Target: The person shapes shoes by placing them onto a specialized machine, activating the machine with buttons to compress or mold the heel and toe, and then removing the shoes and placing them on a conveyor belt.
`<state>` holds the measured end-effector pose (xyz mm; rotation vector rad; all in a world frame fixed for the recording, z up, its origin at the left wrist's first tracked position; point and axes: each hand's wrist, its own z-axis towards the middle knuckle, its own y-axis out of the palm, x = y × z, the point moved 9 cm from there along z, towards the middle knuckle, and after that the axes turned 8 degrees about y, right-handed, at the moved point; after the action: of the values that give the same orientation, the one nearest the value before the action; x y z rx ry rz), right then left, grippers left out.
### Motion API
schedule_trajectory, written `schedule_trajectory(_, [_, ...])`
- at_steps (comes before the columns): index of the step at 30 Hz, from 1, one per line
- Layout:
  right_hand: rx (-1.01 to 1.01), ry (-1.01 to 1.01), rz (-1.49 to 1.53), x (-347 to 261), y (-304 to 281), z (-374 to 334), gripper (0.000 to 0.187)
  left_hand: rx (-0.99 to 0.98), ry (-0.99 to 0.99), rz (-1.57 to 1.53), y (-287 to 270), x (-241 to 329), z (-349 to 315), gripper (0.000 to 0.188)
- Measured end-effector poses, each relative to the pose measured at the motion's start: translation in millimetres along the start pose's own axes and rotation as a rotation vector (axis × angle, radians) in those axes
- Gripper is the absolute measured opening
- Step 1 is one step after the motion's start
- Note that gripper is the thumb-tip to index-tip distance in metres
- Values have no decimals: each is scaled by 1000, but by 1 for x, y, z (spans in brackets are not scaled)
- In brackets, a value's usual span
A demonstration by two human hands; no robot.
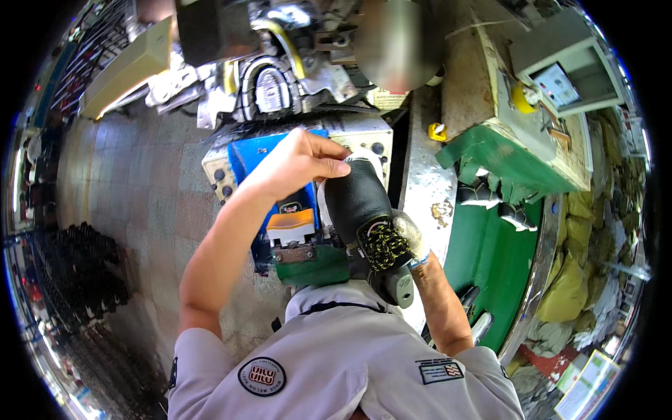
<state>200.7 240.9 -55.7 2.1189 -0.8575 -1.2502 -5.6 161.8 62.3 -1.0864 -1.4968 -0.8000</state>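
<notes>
- Evidently, the black shoe [357,196] is held up, toe pointing away, just to the right of the blue panel [243,162].
- Its toe edge is pinched by the left hand [302,165]; creasing is best avoided with light pressure.
- Its laced end should be steadied by the gloved right hand [409,234], whose finger closure cannot be told.

At the right of my view I record a green belt [493,259] bearing dark shoes [515,214] with pale soles, beside a bench [521,129] hung with green cloth [490,157]. Farther right, I note piled yellowish sacks [563,290]. At left lies a tiled floor [147,189]; the dark items [84,269] massed beside it I cannot identify.
</notes>
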Motion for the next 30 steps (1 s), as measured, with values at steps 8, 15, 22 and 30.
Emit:
schedule_trajectory(8, [19,95,-171,-3,41,27,92,-178,-157,-409,-46,-43,-25,18])
schedule_trajectory(15, [16,257,35,14,49,22,74,-32,-159,-190,-53,-21,-50,10])
schedule_trajectory(22, [47,-29,-556,-1,49,41,29,449,37,297,-78,-10,-64,7])
schedule_trajectory(30, [36,179,-208,12,50,47,58,126,-64,-531,-79,-49,-60,12])
